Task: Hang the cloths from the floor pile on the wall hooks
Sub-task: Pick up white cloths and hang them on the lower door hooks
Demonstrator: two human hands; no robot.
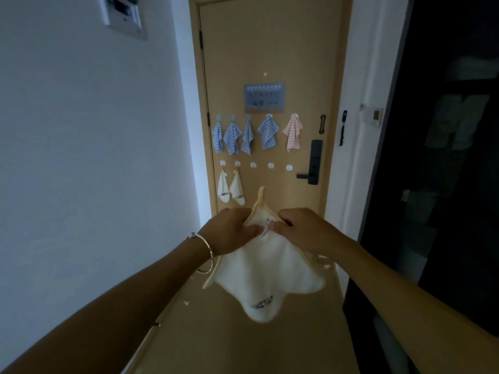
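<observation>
Cloth [266, 268] pinched by left hand [229, 231], right hand [302, 228]

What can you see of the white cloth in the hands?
The white cloth looks soft and fluffy, with cream edging, a cream loop sticking up from its top corner, a small label and a dark embroidered motif near its lowest corner. It hangs limp, pinched at the top by the left hand and right hand.

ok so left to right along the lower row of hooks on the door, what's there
white cloth → second white cloth → bare hook → second bare hook → third bare hook
</observation>
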